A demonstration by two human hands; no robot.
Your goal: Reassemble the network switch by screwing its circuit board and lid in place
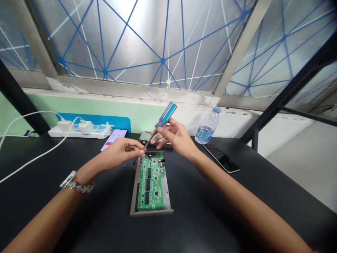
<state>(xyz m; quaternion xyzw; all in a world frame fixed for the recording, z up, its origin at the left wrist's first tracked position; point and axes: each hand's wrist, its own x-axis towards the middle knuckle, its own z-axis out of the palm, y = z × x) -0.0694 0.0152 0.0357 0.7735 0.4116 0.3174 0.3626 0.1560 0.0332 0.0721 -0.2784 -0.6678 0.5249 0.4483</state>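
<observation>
A screwdriver with a clear and blue striped handle slants over the far end of a green circuit board. Its dark tip points down to the left, near the board's far left corner. My right hand grips it with thumb and fingers where the handle meets the shaft. Around the lower shaft, the fingertips of my left hand are pinched together. The board lies in a shallow grey metal tray on the black table. A small screw-like piece lies left of the tray, under my left hand.
Behind my hands sits a grey metal box or cover, partly hidden. A lit phone and a white power strip with cables are at the back left. To the right are a water bottle and a dark phone.
</observation>
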